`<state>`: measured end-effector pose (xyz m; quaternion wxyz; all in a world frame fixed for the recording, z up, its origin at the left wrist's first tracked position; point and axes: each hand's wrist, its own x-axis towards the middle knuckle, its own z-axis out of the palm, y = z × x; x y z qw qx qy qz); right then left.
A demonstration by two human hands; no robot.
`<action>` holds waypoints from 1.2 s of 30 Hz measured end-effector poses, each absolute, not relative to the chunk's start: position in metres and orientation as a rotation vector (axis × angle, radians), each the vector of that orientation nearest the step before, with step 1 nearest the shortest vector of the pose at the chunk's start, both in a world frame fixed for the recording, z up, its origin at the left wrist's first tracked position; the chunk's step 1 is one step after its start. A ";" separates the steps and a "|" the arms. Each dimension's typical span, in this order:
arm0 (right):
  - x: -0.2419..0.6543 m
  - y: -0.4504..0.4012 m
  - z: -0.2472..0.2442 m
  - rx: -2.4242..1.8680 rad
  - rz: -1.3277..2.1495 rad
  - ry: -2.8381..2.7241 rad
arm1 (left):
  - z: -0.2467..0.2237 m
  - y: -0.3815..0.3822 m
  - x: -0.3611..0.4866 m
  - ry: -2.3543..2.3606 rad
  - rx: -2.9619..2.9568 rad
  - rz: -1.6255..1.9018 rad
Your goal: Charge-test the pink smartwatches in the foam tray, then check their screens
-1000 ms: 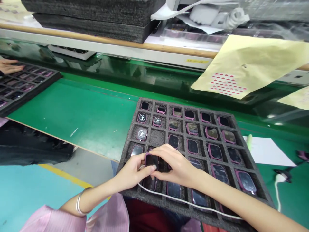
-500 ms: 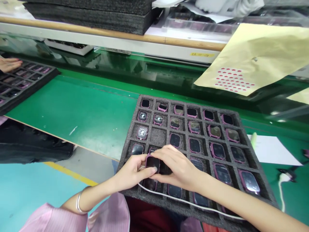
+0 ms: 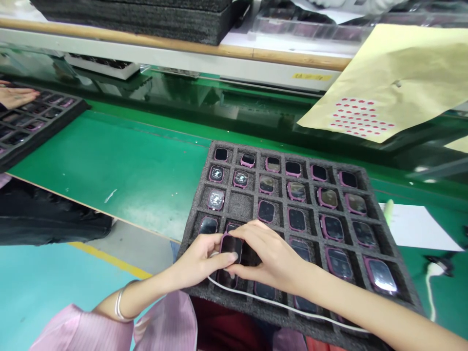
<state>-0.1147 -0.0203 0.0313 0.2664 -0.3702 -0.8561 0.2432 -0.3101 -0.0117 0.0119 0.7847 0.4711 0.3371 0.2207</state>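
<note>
A dark-screened watch with a purple case is held between both hands above the near left part of a black foam tray. My left hand grips its left side, thumb across the lower screen, with a white cable running from under the fingers to the right. My right hand pinches the watch's right side between fingers and thumb. Purple watches fill many tray compartments; one compartment in the third row is bare. Three watches at the left, such as one, show lit faces.
Another watch tray lies at far left, with another person's hand over it. A yellow sheet hangs from the shelf edge. White paper, a green pen and a white plug lie right.
The view has shifted slightly. Both hands keep nearly the same hold on the watch. The other person's hand at far left has moved slightly right.
</note>
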 end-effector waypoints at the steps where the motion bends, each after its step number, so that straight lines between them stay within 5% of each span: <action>1: -0.115 -0.021 0.030 -0.999 0.658 -2.310 | 0.012 -0.012 -0.310 0.734 1.037 0.485; 17: -0.114 -0.021 0.019 -0.865 0.559 -2.221 | 0.014 -0.009 -0.310 0.695 1.093 0.513; 24: -0.123 -0.025 0.018 -1.097 0.825 -2.059 | 0.021 -0.007 -0.311 0.772 1.037 0.453; 36: -0.118 -0.009 0.021 -0.873 1.378 -1.688 | 0.003 -0.003 -0.324 0.586 0.872 0.455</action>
